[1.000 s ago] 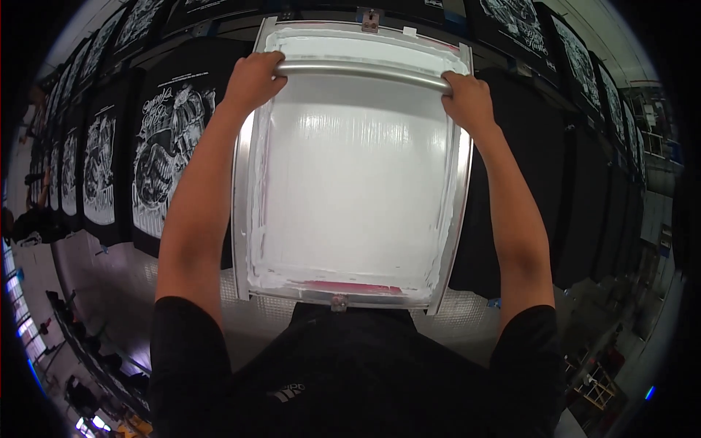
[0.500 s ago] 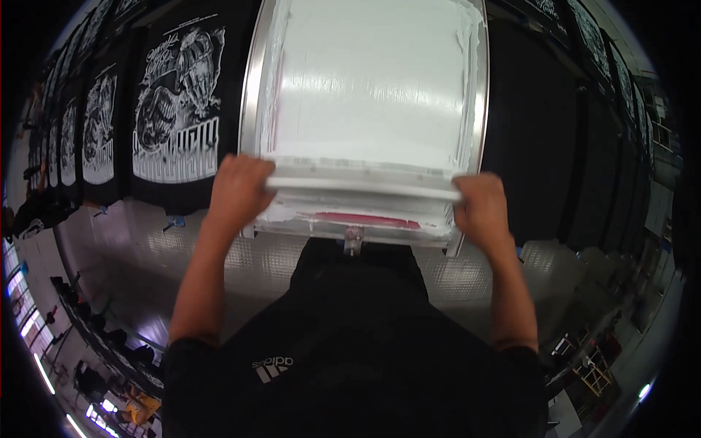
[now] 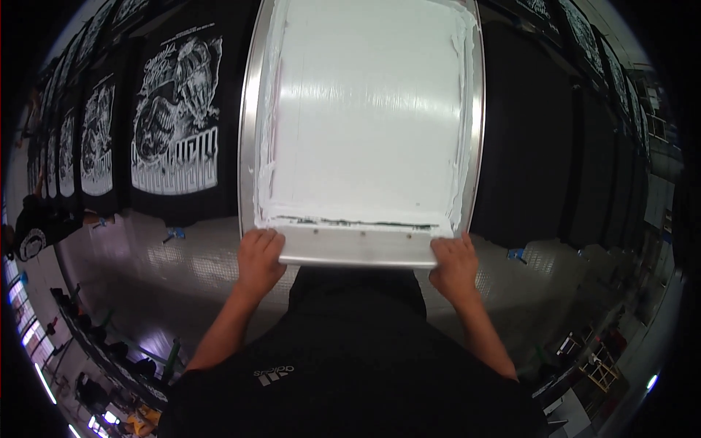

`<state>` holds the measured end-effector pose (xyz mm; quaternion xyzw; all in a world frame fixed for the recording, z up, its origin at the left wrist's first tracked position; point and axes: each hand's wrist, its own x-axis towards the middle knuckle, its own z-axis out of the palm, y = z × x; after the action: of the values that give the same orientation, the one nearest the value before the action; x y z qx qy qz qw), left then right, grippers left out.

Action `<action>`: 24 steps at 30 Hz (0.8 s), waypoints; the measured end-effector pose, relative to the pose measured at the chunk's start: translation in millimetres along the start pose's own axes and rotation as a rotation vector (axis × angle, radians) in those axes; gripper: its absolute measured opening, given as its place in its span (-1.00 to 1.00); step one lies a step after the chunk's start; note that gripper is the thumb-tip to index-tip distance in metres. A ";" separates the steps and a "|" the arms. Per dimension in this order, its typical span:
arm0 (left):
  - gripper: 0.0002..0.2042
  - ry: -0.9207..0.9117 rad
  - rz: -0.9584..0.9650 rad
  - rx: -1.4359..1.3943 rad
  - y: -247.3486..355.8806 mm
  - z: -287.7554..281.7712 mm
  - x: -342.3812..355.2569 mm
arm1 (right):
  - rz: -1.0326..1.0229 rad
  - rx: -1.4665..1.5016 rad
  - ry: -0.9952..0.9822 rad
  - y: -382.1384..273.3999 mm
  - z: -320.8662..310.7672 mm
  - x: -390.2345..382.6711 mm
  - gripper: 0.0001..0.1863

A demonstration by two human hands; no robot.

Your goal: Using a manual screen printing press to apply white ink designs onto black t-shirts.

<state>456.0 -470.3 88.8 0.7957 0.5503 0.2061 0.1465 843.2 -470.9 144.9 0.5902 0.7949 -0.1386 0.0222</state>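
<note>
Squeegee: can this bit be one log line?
left hand: grips squeegee, left end | right hand: grips right end | squeegee: at near end of white-coated screen | screen's left: printed black shirt

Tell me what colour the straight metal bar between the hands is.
The straight metal bar is silver-grey, clearest in the head view.

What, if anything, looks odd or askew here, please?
A ragged dark streak interrupts the white coating on the silver-framed rectangular screen, just beyond the long silver metal bar; it looks uneven. Nothing seems askew.
</note>
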 end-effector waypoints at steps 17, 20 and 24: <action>-0.61 0.004 -0.026 0.219 -165.7 23.7 435.8 | -0.028 -0.266 0.158 154.5 -86.7 420.7 -0.69; -0.56 -0.083 -0.016 0.246 -186.3 9.8 473.9 | -0.060 -0.302 0.016 162.7 -110.8 474.5 -0.53; -0.62 -0.036 0.013 0.207 -152.4 -9.4 446.4 | -0.107 -0.201 0.124 163.4 -112.9 436.0 -0.58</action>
<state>465.2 1.2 101.3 0.8137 0.5609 0.1347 0.0720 880.3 6.7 134.9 0.5492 0.8350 -0.0222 0.0246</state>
